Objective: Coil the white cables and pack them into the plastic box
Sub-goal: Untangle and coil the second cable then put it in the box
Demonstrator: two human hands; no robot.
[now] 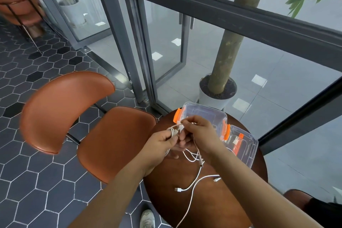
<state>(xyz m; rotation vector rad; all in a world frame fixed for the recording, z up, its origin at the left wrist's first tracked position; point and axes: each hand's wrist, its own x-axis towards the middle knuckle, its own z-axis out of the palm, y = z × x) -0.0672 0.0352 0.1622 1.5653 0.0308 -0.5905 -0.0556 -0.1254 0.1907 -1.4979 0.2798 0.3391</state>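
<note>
Above the round brown table (218, 203) my left hand (161, 142) grips a small bundle of coiled white cable (174, 130). My right hand (199, 131) pinches the cable's end just right of that bundle. Loose white cable (194, 183) hangs from my hands and trails across the tabletop toward the near edge, with a plug lying flat. A clear plastic box (205, 114) with orange clips stands open behind my hands. Its clear lid (244, 148) with orange clips lies to the right of it.
An orange-brown chair (74, 116) stands left of the table on dark hexagon tiles. A potted tree in a white pot (216, 96) stands beyond the table by the glass wall. A white shoe (147, 218) shows below the table's edge.
</note>
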